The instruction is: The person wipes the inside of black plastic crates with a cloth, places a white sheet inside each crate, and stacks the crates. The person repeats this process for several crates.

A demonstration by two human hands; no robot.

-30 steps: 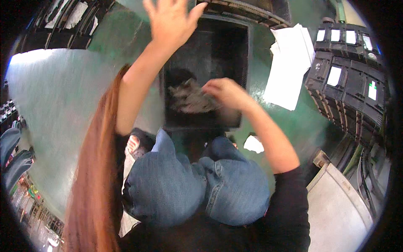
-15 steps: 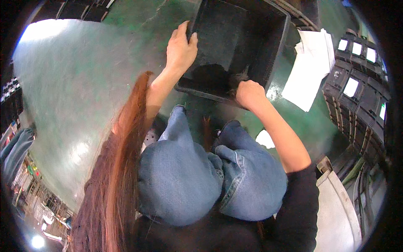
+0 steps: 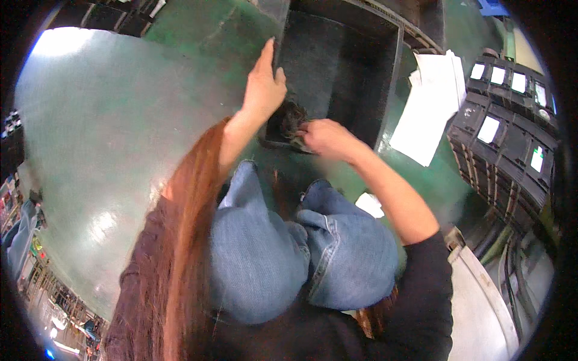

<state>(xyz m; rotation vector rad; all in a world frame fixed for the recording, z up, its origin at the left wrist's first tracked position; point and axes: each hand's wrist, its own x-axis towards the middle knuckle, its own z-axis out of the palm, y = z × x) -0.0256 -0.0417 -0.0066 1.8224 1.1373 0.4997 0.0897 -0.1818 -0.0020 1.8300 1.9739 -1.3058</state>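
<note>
A deep black plastic crate [image 3: 391, 90] stands on the floor in front of my knees. At its left rim is my left hand [image 3: 264, 87], fingers stretched along the outer side and thumb over the edge, holding the rim. Inside the near left corner, my right hand [image 3: 328, 138] is closed on a dark crumpled rag [image 3: 294, 120]. The rag presses against the inner side near the front edge; its lower part is blurred.
White paper sheets [image 3: 424, 114] lie on the green floor [image 3: 120, 132] right of the crate. Black stacked bins [image 3: 500, 129] with white labels stand farther right. Another dark crate [image 3: 421, 15] adjoins at the far side. A pale panel [image 3: 481, 301] is near my right elbow.
My right hand has moved left with the rag, from the near right part of the crate to its near left corner. My left hand stays at the left rim, slightly lower in view.
</note>
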